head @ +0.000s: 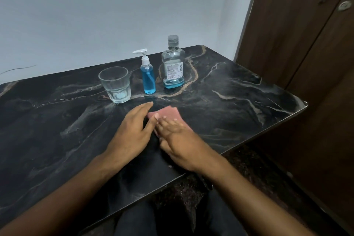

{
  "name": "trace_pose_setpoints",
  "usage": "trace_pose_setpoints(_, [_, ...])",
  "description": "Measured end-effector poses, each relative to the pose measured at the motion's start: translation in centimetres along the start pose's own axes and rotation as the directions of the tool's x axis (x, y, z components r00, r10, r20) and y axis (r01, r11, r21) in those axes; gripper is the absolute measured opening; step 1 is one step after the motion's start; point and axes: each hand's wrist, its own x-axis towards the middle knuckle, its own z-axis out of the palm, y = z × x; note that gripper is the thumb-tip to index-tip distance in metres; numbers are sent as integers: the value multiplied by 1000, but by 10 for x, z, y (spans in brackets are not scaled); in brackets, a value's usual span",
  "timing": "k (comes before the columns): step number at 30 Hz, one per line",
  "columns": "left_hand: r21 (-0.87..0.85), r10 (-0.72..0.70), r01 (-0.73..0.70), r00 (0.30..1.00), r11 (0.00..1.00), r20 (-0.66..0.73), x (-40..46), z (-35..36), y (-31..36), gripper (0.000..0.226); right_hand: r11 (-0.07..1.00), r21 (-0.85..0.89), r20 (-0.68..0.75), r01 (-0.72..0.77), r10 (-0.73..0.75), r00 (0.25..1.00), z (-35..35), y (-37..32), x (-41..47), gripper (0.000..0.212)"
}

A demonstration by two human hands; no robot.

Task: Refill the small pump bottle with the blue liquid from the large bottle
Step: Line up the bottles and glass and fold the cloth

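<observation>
The small pump bottle (147,74) stands upright near the back of the table, its white pump on and blue liquid up to its shoulder. Right of it stands the large clear bottle (173,63), capped, with only a shallow layer of blue liquid at the bottom. My left hand (132,132) lies flat on the table in front of them, fingers apart, its thumb touching a folded pink cloth (168,113). My right hand (180,140) rests palm down on the near part of that cloth, fingers extended. Neither hand touches a bottle.
An empty clear drinking glass (115,84) stands left of the pump bottle. The black marble table (239,101) ends at a right edge close to a dark wooden cabinet (306,44). A pale wall runs behind the table.
</observation>
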Motion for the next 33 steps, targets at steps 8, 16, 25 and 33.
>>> trace_pose_setpoints(8, [52, 40, -45, 995, 998, 90, 4, 17, 18, 46, 958, -76, 27, -278, 281, 959, -34, 79, -3, 60])
trace_pose_setpoints(16, [0, 69, -69, 997, 998, 35, 9, 36, 39, 36, 990, -81, -111, -115, 106, 988, -2, 28, -28, 57])
trace_pose_setpoints(25, [28, 45, -48, 994, 998, 101, 9, 37, 43, 44, 869, -38, -57, -494, 491, 869, -53, 145, -15, 56])
trace_pose_setpoints(33, [-9, 33, -34, 997, 999, -66, -3, 23, 34, 41, 997, 2, -163, -73, 72, 984, -5, 24, -11, 55])
